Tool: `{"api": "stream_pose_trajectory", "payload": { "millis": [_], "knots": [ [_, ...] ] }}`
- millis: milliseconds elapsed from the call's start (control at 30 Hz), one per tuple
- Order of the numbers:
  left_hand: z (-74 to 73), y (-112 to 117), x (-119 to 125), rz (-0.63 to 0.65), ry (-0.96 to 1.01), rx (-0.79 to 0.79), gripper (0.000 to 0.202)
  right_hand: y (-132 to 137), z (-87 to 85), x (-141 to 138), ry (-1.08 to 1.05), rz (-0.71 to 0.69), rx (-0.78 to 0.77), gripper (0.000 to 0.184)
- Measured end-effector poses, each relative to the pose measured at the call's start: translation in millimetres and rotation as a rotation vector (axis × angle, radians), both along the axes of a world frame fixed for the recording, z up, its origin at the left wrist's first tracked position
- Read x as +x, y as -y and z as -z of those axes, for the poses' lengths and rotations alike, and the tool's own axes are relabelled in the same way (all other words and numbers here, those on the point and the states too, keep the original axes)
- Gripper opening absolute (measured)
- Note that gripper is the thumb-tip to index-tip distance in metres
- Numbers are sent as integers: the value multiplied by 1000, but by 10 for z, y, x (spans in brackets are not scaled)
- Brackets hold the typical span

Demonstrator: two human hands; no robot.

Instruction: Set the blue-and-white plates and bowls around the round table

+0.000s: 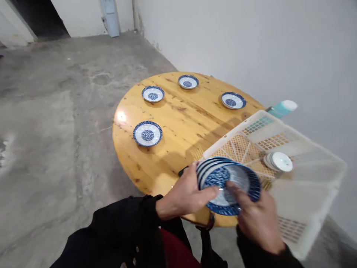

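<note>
My left hand (185, 195) grips a stack of blue-and-white plates (228, 182) from the left, thumb across the top plate. My right hand (256, 216) pinches the top plate of that stack from the near side. The stack is held over the near edge of a round wooden table (181, 123). Several matching blue-and-white plates lie spaced around the table, among them one at the near left (147, 133), one at the far left (153, 93) and one at the far right (233, 100).
A white plastic mesh crate (304, 163) sits on the table's right side with a small stack of white dishes (279, 161) inside. A teal bottle with a white cap (283, 108) lies behind it. A white wall runs along the right; bare concrete floor (55, 130) lies left.
</note>
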State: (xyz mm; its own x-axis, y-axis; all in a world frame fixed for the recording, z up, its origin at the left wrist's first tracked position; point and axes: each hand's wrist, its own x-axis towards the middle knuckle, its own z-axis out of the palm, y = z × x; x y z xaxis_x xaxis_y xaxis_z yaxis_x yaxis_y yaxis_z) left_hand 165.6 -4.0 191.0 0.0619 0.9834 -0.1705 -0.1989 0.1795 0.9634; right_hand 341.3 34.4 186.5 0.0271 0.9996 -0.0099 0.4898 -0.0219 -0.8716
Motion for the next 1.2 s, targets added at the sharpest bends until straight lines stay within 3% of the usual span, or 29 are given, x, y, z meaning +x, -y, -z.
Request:
{"api": "stream_pose_trajectory", "payload": {
  "millis": [200,300,400,500,633,800,1033,1200],
  "knots": [
    [434,1223,-1177,-218,-48,-243,49,1039,631,-1410,-347,-100,-275,41],
    [606,1709,-1628,-329,-5,-417,56,1412,910,-1962,-471,-209,-380,34],
    [725,1986,-1944,-385,28,-519,66,1586,1091,-2337,-513,-288,-381,27],
    [800,2045,-2128,-390,84,-550,70,1598,1194,-2547,-519,-312,-366,20],
    [839,1912,-2307,-380,99,-551,67,1488,1283,-2733,-501,-296,-367,18],
    [865,1542,-2653,-333,-18,-560,59,1231,1413,-3044,-508,-228,-346,24],
    [957,681,-3343,-205,-159,-536,67,543,1505,-3631,-534,-112,-336,30],
    [863,-55,-3861,-74,-261,-541,67,-8,1455,-4085,-569,-7,-313,34]
  ]
}}
